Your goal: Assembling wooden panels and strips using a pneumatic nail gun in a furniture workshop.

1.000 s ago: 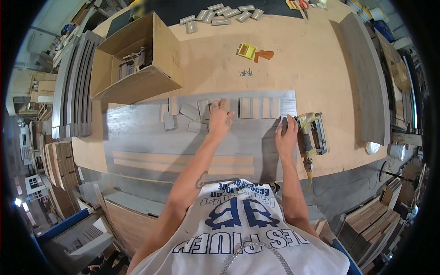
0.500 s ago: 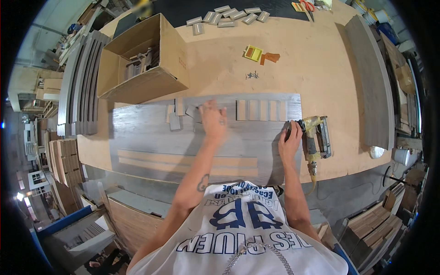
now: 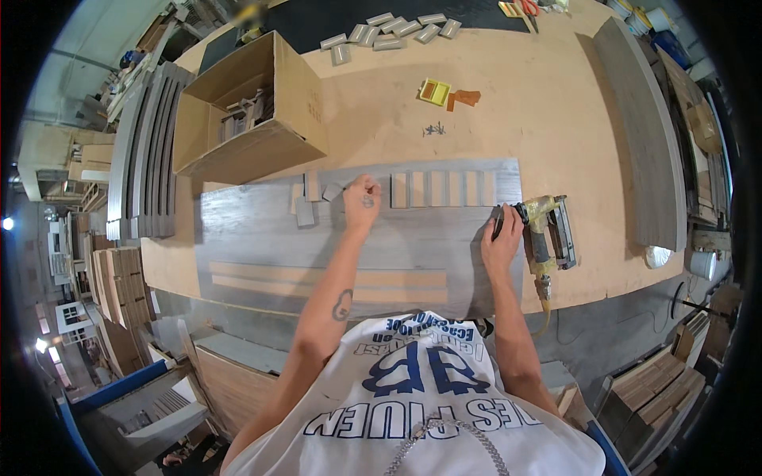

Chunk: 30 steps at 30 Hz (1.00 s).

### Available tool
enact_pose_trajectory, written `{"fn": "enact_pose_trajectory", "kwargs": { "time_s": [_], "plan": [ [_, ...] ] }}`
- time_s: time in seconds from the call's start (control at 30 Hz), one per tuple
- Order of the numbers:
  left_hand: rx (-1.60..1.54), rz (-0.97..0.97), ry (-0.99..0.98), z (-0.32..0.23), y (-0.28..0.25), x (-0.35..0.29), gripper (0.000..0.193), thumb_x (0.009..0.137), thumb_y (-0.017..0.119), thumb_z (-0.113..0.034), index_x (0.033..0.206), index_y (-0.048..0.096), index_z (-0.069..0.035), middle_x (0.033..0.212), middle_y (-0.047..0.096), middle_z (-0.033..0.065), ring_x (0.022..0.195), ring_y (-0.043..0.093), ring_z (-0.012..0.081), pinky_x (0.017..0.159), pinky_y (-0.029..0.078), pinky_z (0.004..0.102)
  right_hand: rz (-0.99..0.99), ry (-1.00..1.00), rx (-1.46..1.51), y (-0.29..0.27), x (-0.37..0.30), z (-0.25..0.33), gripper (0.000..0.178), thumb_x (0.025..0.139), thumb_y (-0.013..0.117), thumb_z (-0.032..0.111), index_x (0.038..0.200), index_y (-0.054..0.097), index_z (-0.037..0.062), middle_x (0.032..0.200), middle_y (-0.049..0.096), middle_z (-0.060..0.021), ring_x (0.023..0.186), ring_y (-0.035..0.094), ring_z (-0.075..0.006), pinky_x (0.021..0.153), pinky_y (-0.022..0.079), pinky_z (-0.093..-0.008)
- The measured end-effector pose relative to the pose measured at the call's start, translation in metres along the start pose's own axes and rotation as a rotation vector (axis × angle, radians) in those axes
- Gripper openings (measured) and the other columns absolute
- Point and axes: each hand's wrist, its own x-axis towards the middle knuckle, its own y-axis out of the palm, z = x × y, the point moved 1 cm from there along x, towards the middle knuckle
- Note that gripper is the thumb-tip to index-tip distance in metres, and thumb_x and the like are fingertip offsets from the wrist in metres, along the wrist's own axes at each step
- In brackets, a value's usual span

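Observation:
My left hand point(image 3: 363, 205) is over the grey board point(image 3: 262, 242), its fingers curled in. Whatever it may hold is hidden. Just left of it lie several small wooden strips point(image 3: 305, 213), grey or tan on top. To its right, a row of grey-edged tan strips point(image 3: 440, 189) sits side by side near the board's far edge. My right hand point(image 3: 502, 238) is closed round the black end of a pneumatic nail gun point(image 3: 541, 230), which rests at the board's right edge with its hose toward me.
An open cardboard box point(image 3: 298, 103) with wooden pieces stands at the far left. Grey panels lean at left point(image 3: 147, 159) and right point(image 3: 643, 143). A yellow case point(image 3: 435, 91), loose nails point(image 3: 433, 129), grey blocks point(image 3: 389, 44) and red-handled scissors point(image 3: 530, 9) lie farther back.
The row of strips has gained one at its left end. A loose piece beside my left hand is gone from view. My left hand's fingers have curled in; my right stays at the nail gun.

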Motion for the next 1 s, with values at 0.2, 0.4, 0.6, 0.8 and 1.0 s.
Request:
{"fn": "enact_pose_trajectory", "kwargs": {
  "time_s": [0.2, 0.4, 0.6, 0.8, 1.0],
  "plan": [
    [0.304, 0.089, 0.341, -0.033, 0.012, -0.012, 0.050, 0.082, 0.069, -0.015, 0.127, 0.057, 0.004, 0.126, 0.055, 0.0263, 0.117, 0.054, 0.0428, 0.101, 0.045, 0.0465, -0.036, -0.028, -0.011, 0.001, 0.000, -0.004, 0.046, 0.087, 0.061, 0.005, 0.132, 0.051, -0.0009, 0.128, 0.052, -0.0235, 0.114, 0.050, -0.0418, 0.099, 0.041, -0.0494],
    [0.201, -0.007, 0.294, 0.008, 0.012, -0.013, 0.062, 0.082, 0.072, -0.022, 0.132, 0.050, 0.007, 0.123, 0.056, 0.0275, 0.110, 0.055, 0.0457, 0.096, 0.046, 0.0499, -0.023, -0.003, 0.011, 0.002, -0.001, -0.001, 0.045, 0.088, 0.061, 0.005, 0.132, 0.052, -0.0003, 0.127, 0.053, -0.0229, 0.113, 0.050, -0.0414, 0.098, 0.041, -0.0493],
    [0.520, -0.194, -0.314, 0.001, -0.044, -0.013, 0.066, 0.087, 0.065, -0.035, 0.124, 0.046, 0.016, 0.122, 0.055, 0.0314, 0.115, 0.055, 0.0446, 0.096, 0.048, 0.0488, -0.035, -0.012, 0.017, -0.001, -0.001, -0.004, 0.045, 0.089, 0.061, 0.006, 0.132, 0.052, -0.0002, 0.127, 0.053, -0.0225, 0.114, 0.050, -0.0407, 0.098, 0.040, -0.0498],
    [0.553, -0.103, -0.152, 0.042, -0.032, 0.005, 0.044, 0.083, 0.067, -0.025, 0.108, 0.054, 0.008, 0.085, 0.068, 0.0197, 0.089, 0.067, 0.0370, 0.077, 0.056, 0.0432, -0.003, -0.005, 0.004, 0.000, -0.002, -0.005, 0.046, 0.088, 0.061, 0.007, 0.133, 0.051, 0.0006, 0.129, 0.052, -0.0224, 0.114, 0.049, -0.0414, 0.099, 0.040, -0.0497],
    [-0.238, -0.084, -0.216, 0.049, -0.031, 0.002, 0.012, 0.082, 0.061, -0.001, 0.094, 0.060, 0.002, 0.083, 0.068, 0.0154, 0.074, 0.066, 0.0309, 0.071, 0.056, 0.0376, -0.018, 0.001, 0.021, 0.001, -0.001, -0.005, 0.046, 0.088, 0.061, 0.007, 0.132, 0.051, 0.0010, 0.129, 0.052, -0.0228, 0.114, 0.050, -0.0421, 0.099, 0.040, -0.0494]
  ]
}}
